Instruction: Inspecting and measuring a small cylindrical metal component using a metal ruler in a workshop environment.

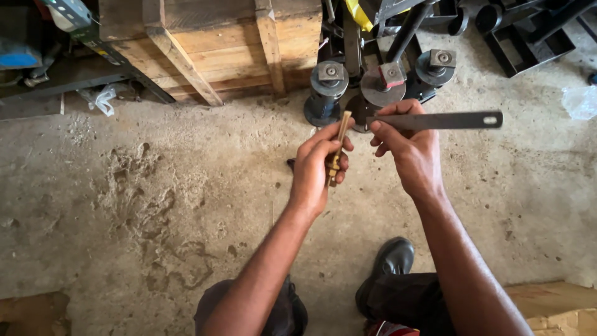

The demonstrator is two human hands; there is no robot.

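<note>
My left hand (317,165) hides the brass tool's (337,149) lower end. Crate (217,43) cut off by top edge; my knees by bottom.

Dull grey metal on that flat bar (444,120), matt, with a hole punched near its far end. The slim stick (341,134) looks like pale wood, with brassy yellow metal (334,167) glinting below it. Rough, pitted concrete floor (155,199), dusty and scarred. Raw unfinished planks on the wooden crate (217,43). A glossy black leather shoe (392,258).
</note>
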